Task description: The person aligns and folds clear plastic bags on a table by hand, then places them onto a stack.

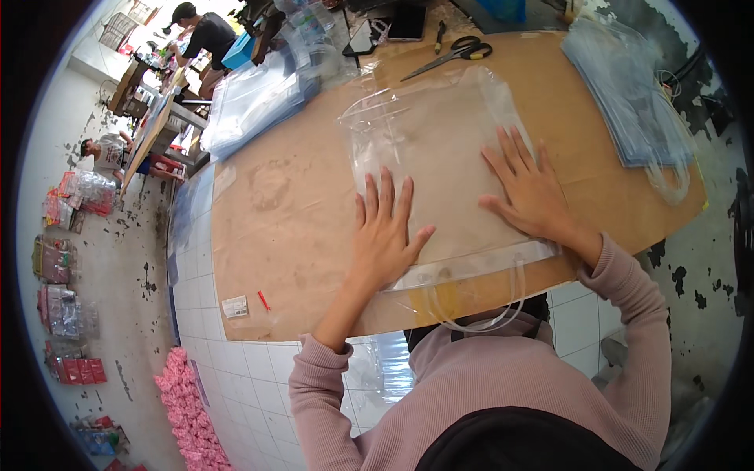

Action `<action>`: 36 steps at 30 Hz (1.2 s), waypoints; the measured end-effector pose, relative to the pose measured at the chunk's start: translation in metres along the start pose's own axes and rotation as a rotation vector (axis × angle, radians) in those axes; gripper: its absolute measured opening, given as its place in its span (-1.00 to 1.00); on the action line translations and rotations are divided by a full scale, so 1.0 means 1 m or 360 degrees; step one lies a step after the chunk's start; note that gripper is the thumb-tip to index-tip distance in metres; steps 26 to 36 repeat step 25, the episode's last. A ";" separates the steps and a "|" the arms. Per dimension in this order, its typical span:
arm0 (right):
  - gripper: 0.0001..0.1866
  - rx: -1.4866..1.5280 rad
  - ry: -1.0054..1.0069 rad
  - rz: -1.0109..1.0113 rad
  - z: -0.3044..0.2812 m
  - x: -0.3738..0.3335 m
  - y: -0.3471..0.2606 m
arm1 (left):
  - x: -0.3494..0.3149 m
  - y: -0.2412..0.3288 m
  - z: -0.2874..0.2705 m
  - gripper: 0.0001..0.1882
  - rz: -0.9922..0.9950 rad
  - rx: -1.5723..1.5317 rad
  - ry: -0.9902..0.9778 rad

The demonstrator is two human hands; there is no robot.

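Observation:
A clear plastic bag (pixel 448 157) lies flat on the brown-covered table (pixel 275 228). Its looped clear handle (pixel 514 294) hangs over the table's near edge, toward my body. My left hand (pixel 382 239) rests flat on the bag's left side, fingers spread and pointing away from me. On its right side my right hand (pixel 528 188) presses down, also with fingers spread. Neither hand grips anything. Beyond the bag's far edge lies a pair of scissors (pixel 452 56) with black and yellow handles.
Stacked clear bags lie at the far left (pixel 259 98) and at the right (pixel 628 102). A phone (pixel 360 39) and a small black-handled tool (pixel 440 35) lie at the back. Near the left corner are a white label (pixel 235 306) and a red piece (pixel 264 301). Two people work far left.

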State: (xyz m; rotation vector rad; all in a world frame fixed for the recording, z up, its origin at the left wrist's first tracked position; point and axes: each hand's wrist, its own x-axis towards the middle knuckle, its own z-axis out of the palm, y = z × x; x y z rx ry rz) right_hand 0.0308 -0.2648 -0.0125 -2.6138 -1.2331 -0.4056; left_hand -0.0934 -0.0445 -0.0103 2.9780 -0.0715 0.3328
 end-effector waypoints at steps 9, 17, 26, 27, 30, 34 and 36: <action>-0.36 0.0058 -0.0809 0.0255 -0.034 0.081 0.016 | 0.081 -0.028 -0.024 -0.32 -0.0387 -0.0131 -0.0365; -0.36 -0.0041 0.0052 0.0391 0.044 0.095 0.040 | 0.109 -0.054 0.044 -0.24 -0.0295 0.0088 0.0215; -0.31 -0.0081 -0.0270 0.0493 0.034 0.104 0.039 | 0.121 -0.049 0.015 -0.20 -0.0474 0.0064 -0.0172; -0.31 -0.0081 -0.0270 0.0493 0.034 0.104 0.039 | 0.121 -0.049 0.015 -0.20 -0.0474 0.0064 -0.0172; -0.31 -0.0081 -0.0270 0.0493 0.034 0.104 0.039 | 0.121 -0.049 0.015 -0.20 -0.0474 0.0064 -0.0172; -0.31 -0.0081 -0.0270 0.0493 0.034 0.104 0.039 | 0.121 -0.049 0.015 -0.20 -0.0474 0.0064 -0.0172; -0.31 -0.0081 -0.0270 0.0493 0.034 0.104 0.039 | 0.121 -0.049 0.015 -0.20 -0.0474 0.0064 -0.0172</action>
